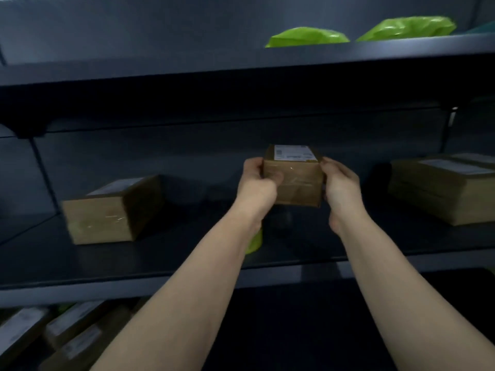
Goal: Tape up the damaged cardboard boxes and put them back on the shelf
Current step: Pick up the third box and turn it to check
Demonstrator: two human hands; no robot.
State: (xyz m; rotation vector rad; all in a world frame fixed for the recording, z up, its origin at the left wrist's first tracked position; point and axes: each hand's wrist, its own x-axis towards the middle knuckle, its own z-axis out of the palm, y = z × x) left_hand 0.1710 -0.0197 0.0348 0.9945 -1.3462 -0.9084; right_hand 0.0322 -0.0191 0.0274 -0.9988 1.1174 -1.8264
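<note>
Head view | taped box held over shelf, mid-span | left hand fingers curled round left face | right hand fingers together, clamping right face

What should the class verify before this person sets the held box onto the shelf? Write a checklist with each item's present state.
1. Grip: left hand and right hand hold the small box by opposite sides: ok.
2. Seal: tape shines across its front face: ok.
3. Underside sealed: hidden, cannot tell.
4. Orientation: label faces up: ok.
5. Space: gap on the shelf between the left box and the right box: ok.
6. Obstruction: green object beneath the left wrist: cannot tell.
</note>
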